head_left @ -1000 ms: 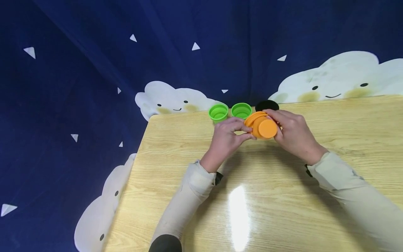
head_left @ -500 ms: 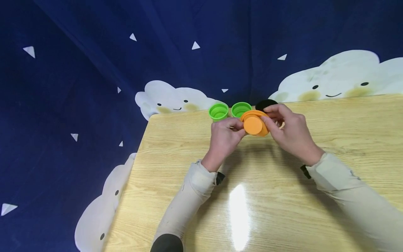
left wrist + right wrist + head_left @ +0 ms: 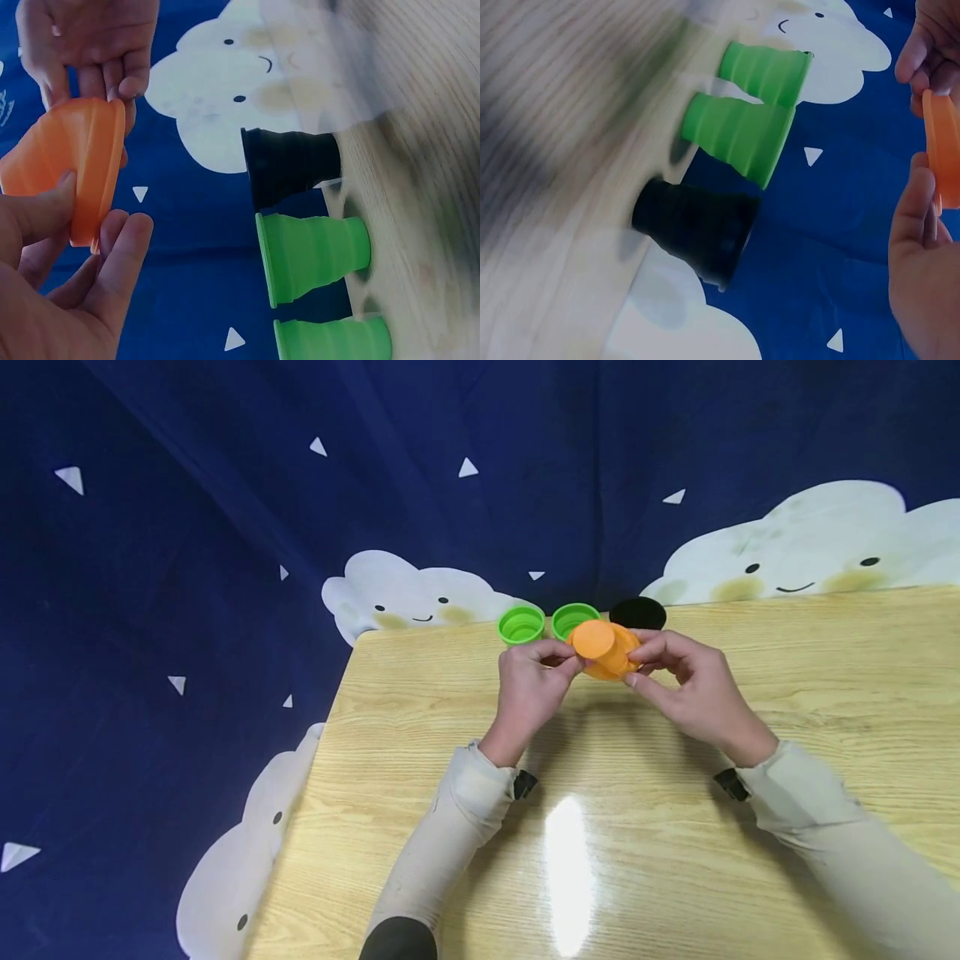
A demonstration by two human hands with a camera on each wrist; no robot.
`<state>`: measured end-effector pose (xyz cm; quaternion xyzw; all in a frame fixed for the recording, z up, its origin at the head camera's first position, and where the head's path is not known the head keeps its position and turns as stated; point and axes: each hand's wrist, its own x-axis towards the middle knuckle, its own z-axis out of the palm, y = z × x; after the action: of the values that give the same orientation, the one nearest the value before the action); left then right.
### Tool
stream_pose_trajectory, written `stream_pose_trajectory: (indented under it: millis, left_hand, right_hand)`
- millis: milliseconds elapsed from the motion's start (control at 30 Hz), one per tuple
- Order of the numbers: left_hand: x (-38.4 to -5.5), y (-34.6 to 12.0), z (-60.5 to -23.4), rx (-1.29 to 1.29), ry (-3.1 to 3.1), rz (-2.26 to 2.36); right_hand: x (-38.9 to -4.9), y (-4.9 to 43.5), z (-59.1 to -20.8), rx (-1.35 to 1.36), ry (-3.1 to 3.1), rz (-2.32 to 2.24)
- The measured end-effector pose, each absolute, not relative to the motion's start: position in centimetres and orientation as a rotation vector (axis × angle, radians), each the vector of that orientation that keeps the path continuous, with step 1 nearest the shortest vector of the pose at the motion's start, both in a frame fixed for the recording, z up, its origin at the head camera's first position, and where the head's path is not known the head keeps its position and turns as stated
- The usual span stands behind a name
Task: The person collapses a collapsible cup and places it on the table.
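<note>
An orange collapsible cup is held in the air above the table, its base facing up toward the head camera and its body slanted. My left hand pinches its rim from the left, the thumb lying on the cup's side in the left wrist view. From the other side, my right hand holds the rim between thumb and fingers. Beyond the hands, two green collapsible cups and a black one stand upright in a row, fully extended. The cup's inside is hidden in the head view.
The cups stand at the far edge of a light wooden table. Right behind it hangs a dark blue curtain with white clouds and triangles. A bright light reflection lies on the tabletop.
The orange cup has turned in my hands, its base swinging left and up. My right fingers have shifted along the rim. The standing cups have not moved.
</note>
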<state>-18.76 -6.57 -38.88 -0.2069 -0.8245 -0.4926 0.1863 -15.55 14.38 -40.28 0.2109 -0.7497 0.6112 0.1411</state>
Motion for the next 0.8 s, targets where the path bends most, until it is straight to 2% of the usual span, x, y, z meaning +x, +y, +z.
stream_pose_trajectory:
  millis: [267, 567, 800]
  left_hand:
    - [-18.6, -6.5, -38.8, -0.566, -2.301, -1.567]
    - [-18.0, -6.1, -38.7, -0.71, -2.302, -1.45]
    - [-17.8, -6.1, -38.5, -0.754, -2.346, -1.461]
  right_hand:
    - [-15.3, 13.5, -40.5, 0.582, -2.04, 1.646]
    - [-14.4, 12.1, -39.0, 0.504, -2.025, 1.365]
    - [-15.3, 12.7, -40.4, 0.422, -2.046, 1.379]
